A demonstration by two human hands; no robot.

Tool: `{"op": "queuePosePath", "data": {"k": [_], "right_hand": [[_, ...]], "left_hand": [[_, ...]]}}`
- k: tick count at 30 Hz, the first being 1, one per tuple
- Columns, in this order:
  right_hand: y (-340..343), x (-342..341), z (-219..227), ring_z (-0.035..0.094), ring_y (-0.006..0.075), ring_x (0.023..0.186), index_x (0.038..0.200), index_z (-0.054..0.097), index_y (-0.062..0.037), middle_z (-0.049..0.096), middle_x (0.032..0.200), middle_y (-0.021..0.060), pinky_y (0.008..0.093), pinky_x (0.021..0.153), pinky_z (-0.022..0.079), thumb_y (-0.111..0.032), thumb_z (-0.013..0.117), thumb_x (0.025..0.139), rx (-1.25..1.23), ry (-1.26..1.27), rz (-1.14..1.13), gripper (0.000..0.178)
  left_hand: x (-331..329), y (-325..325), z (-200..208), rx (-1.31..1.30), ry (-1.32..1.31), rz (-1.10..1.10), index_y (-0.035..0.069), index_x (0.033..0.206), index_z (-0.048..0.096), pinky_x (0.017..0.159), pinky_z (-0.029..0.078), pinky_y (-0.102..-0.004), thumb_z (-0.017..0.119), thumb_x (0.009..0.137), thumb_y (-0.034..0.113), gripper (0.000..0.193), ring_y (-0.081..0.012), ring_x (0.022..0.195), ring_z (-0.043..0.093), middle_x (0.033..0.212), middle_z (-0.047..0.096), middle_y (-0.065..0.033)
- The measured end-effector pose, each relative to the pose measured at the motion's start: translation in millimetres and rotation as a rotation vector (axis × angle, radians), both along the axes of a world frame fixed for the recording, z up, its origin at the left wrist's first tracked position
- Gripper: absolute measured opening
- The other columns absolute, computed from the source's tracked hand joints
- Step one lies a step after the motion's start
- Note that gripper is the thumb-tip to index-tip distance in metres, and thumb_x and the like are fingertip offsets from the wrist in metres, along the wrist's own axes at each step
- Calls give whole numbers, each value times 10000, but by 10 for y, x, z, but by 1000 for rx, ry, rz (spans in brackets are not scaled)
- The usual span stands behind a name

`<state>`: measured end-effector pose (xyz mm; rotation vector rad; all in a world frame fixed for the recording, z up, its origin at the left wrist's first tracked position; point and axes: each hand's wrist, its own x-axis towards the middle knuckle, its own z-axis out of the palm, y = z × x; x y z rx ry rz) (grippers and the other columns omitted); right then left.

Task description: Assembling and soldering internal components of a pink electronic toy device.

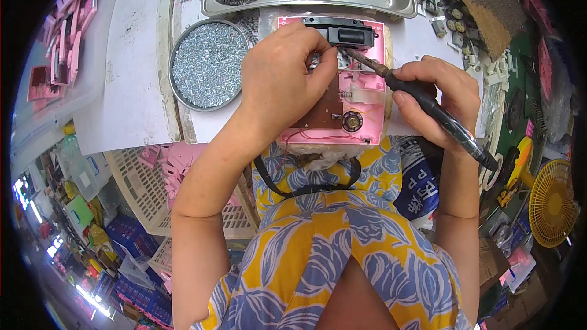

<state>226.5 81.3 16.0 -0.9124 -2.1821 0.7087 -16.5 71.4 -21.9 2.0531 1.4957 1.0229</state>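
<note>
An open pink plastic housing [378, 123] lies in front of me, with a brown circuit board [324, 113], a small round speaker-like part [353, 121] and thin red wires inside. Across its far end sits a black rectangular module [354, 36]. My right hand [443, 95] grips a soldering iron [422, 99] by its black handle. The iron's brown, oxidised barrel slants left, and its tip is just below the black module. Close to that tip, the thumb and index finger of my left hand [287, 70] are pinched together; what they hold is hidden.
A round dish [173, 79] full of small silvery screws stands left of the housing. Behind is a metal tray [411, 7] with dark springs. Small parts and brown cardboard [483, 3] lie far right. A yellow fan [552, 203] stands right, a beige crate [137, 186] lower left.
</note>
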Motion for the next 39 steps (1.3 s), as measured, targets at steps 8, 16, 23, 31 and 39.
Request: {"op": "queuePosePath", "data": {"k": [8, 16, 23, 31, 39], "right_hand": [[30, 8, -4, 668, 195, 653, 954, 711, -42, 711, 814, 89, 284, 594, 509, -104, 805, 753, 20, 13, 12, 230], [-21, 110, 66, 646, 198, 627, 988, 704, -38, 703, 796, 86, 280, 570, 486, -97, 808, 752, -3, 9, 31, 265], [-234, 371, 114, 632, 147, 654, 1001, 691, 16, 711, 812, 107, 247, 567, 458, -62, 805, 760, -24, 159, -119, 278], [-279, 465, -3, 659, 151, 736, 1020, 695, 36, 724, 879, 126, 246, 670, 513, -52, 804, 766, -52, 210, -177, 291], [-229, 482, 12, 655, 145, 747, 1034, 693, 40, 725, 888, 122, 243, 675, 501, -37, 792, 775, -55, 193, -181, 287]], "left_hand": [[40, 10, -36, 58, 21, 25, 31, 729, 641, 514, 406, -339, 738, 787, 92, 128, -205, 547, 525, 646, 532, -72], [52, -8, -55, 79, 36, 48, 34, 713, 633, 512, 406, -342, 738, 773, 85, 130, -203, 543, 517, 642, 525, -69], [73, 10, -4, 52, 67, 47, 54, 704, 646, 538, 469, -375, 730, 776, 116, 127, -254, 593, 593, 687, 592, -83], [69, -24, -6, 26, 56, 79, 28, 721, 651, 524, 415, -337, 748, 778, 93, 129, -201, 546, 532, 638, 551, -68], [34, -47, 72, 19, 143, 80, 35, 772, 683, 552, 452, -323, 781, 774, 117, 127, -202, 567, 561, 667, 578, -65]]}}
